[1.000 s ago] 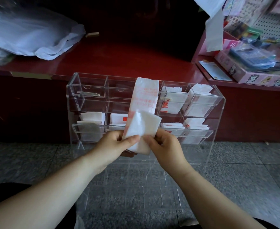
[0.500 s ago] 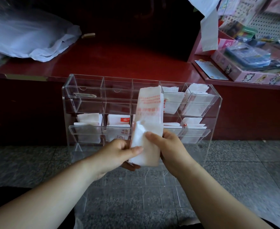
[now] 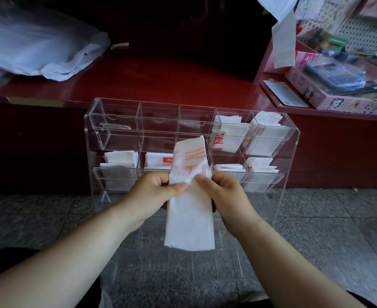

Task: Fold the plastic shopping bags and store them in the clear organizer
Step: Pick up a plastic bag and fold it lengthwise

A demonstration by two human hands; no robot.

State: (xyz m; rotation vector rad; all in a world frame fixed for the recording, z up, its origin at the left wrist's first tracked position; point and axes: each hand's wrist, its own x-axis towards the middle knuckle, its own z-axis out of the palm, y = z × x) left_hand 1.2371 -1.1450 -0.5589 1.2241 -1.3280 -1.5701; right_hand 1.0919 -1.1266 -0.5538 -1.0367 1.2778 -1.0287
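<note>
Now, both hands pinch one folded bag in front of the organizer.

Nearest, my left hand [image 3: 154, 190] and right hand [image 3: 225, 192] each nip the white, red-printed bag [image 3: 189, 218] near its middle, thumbs on the near face and fingers curled behind. Its plain lower end hangs down and its printed end stands up. Just beyond, the clear organizer [image 3: 294, 134] stands on the grey stone floor [image 3: 49, 218] against the red counter [image 3: 160, 81]. Folded bags [image 3: 227, 138] sit in its two right-hand upper slots and in four lower slots I can see. Farthest back, on the countertop to the left, lies a heap of loose bags [image 3: 38, 47].
</note>
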